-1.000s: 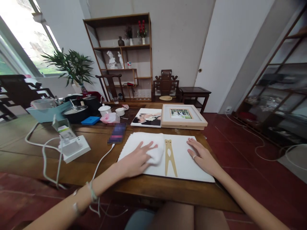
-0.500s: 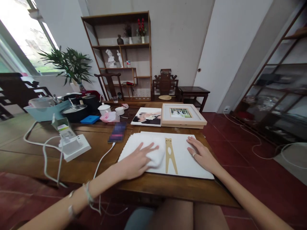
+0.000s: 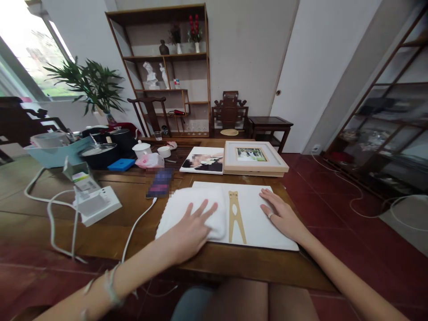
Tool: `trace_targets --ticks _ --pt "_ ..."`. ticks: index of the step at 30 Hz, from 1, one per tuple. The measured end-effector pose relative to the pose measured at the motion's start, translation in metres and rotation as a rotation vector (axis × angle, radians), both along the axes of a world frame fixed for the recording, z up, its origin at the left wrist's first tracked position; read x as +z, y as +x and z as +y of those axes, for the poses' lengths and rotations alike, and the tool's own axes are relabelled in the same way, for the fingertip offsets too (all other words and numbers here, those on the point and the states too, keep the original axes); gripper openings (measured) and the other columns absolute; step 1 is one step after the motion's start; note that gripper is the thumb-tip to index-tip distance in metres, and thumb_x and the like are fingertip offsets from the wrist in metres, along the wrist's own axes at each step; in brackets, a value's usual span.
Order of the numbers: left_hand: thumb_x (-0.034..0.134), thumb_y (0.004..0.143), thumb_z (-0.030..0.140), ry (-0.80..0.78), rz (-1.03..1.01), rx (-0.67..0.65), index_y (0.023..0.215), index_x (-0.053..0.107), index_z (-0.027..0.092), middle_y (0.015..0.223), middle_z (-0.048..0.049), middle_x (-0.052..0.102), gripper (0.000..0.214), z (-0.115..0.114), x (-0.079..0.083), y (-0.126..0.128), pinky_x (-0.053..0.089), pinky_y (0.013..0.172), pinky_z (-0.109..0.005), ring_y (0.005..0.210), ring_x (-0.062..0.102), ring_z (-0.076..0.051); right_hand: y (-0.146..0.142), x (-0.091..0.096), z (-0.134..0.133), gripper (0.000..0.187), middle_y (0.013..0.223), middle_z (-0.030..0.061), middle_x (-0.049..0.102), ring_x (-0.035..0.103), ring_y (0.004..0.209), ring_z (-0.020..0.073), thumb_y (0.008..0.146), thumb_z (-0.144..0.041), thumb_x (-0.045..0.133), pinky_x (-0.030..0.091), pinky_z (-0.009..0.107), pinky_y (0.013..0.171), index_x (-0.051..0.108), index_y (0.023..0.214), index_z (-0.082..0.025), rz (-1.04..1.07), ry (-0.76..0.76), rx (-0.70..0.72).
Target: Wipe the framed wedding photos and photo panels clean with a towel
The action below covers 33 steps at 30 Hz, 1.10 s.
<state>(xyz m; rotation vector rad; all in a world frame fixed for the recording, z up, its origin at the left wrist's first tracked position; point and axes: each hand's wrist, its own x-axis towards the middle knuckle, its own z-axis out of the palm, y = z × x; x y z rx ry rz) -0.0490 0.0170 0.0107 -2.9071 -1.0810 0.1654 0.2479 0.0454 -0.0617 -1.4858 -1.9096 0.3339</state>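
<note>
A folded white towel point(image 3: 190, 207) lies over the left part of a flat white board point(image 3: 259, 232). My left hand point(image 3: 190, 229) rests on the towel, palm down with its fingers spread. To the right of the towel, on the bare part of the board, is a flat tan stand piece point(image 3: 235, 211) with two splayed legs and an oval hole. My right hand point(image 3: 281, 216), wearing a ring, lies flat along the board's right side, fingers stretched out. Neither hand grips anything.
Beyond the board are a framed photo point(image 3: 254, 165) and a print point(image 3: 203, 165). To the left sit a phone point(image 3: 159, 183) on a white cable, a white device point(image 3: 100, 205), a blue box point(image 3: 121, 165), a pink bag point(image 3: 150, 160) and pots point(image 3: 100, 156). The table's front edge is close.
My left hand and the towel have shifted slightly left, and the towel lies flatter, baring more board beside the tan piece. My right hand stays in place. The view has turned slightly.
</note>
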Motion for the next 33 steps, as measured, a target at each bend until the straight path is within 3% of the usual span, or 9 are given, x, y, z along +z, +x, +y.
trace_targets --ticks 4,7,12,16,20,23,30,33 --pt "0.058 0.076 0.019 -0.007 -0.023 -0.079 0.076 0.068 0.018 0.147 -0.0053 0.019 0.01 -0.044 0.004 -0.01 0.019 0.106 -0.053 0.134 0.015 -0.034 -0.001 0.0 -0.001 0.04 0.137 0.0091 0.044 0.034 0.13 0.0236 0.085 -0.034 0.044 0.027 0.047 0.108 0.051 0.121 -0.021 0.0 0.004 -0.001" --pt "0.058 0.076 0.018 -0.028 -0.032 -0.116 0.077 0.068 0.018 0.148 -0.0041 0.016 0.01 -0.045 0.005 -0.014 0.017 0.107 -0.052 0.134 0.014 -0.033 -0.002 0.002 -0.001 0.04 0.137 0.0096 0.044 0.034 0.13 0.0235 0.085 -0.035 0.044 0.027 0.046 0.108 0.052 0.121 -0.02 -0.009 -0.005 -0.01" --pt "0.046 0.086 0.019 -0.043 -0.048 -0.113 0.09 0.067 0.02 0.148 -0.0039 0.016 0.021 0.007 0.002 -0.011 0.014 0.107 -0.052 0.136 0.01 -0.028 -0.002 0.002 -0.001 0.041 0.137 0.0122 0.043 0.034 0.13 0.0235 0.085 -0.034 0.044 0.026 0.046 0.109 0.051 0.121 -0.016 -0.015 -0.007 -0.008" --pt "0.039 0.091 0.036 -0.028 -0.118 -0.084 0.103 0.064 0.023 0.148 -0.0041 0.015 0.03 0.059 -0.006 -0.003 0.015 0.106 -0.052 0.136 0.008 -0.026 0.0 0.0 0.001 0.04 0.137 0.0101 0.044 0.033 0.13 0.0241 0.084 -0.034 0.045 0.026 0.048 0.108 0.052 0.121 -0.02 0.015 0.008 0.009" --pt "0.04 0.092 0.033 0.008 -0.126 -0.033 0.11 0.061 0.027 0.148 -0.0037 0.015 0.029 0.081 -0.01 0.004 0.017 0.104 -0.055 0.136 0.01 -0.028 0.001 0.0 0.0 0.039 0.137 0.0092 0.044 0.034 0.13 0.0241 0.084 -0.034 0.045 0.027 0.049 0.108 0.052 0.121 -0.021 0.024 0.0 0.012" --pt "0.041 0.091 0.027 0.016 -0.105 -0.024 0.107 0.063 0.027 0.148 -0.0046 0.017 0.027 0.065 -0.011 0.006 0.017 0.104 -0.056 0.135 0.011 -0.029 0.0 0.0 0.0 0.039 0.138 0.0082 0.043 0.033 0.131 0.0242 0.085 -0.034 0.045 0.027 0.049 0.108 0.052 0.121 -0.022 0.017 -0.002 0.01" --pt "0.055 0.081 0.025 0.054 -0.06 -0.083 0.081 0.069 0.019 0.148 -0.0042 0.018 0.015 -0.023 -0.008 0.005 0.018 0.106 -0.055 0.134 0.013 -0.034 -0.001 0.0 0.0 0.039 0.137 0.0083 0.044 0.034 0.13 0.0246 0.084 -0.034 0.045 0.027 0.049 0.108 0.052 0.121 -0.022 0.031 0.014 0.003" --pt "0.055 0.081 0.024 0.028 -0.056 -0.093 0.083 0.069 0.019 0.147 -0.0046 0.019 0.014 -0.031 -0.005 0.002 0.02 0.105 -0.055 0.134 0.015 -0.034 -0.001 0.001 0.0 0.04 0.137 0.01 0.044 0.034 0.13 0.024 0.084 -0.034 0.044 0.027 0.048 0.108 0.052 0.121 -0.02 0.018 0.008 0.0"
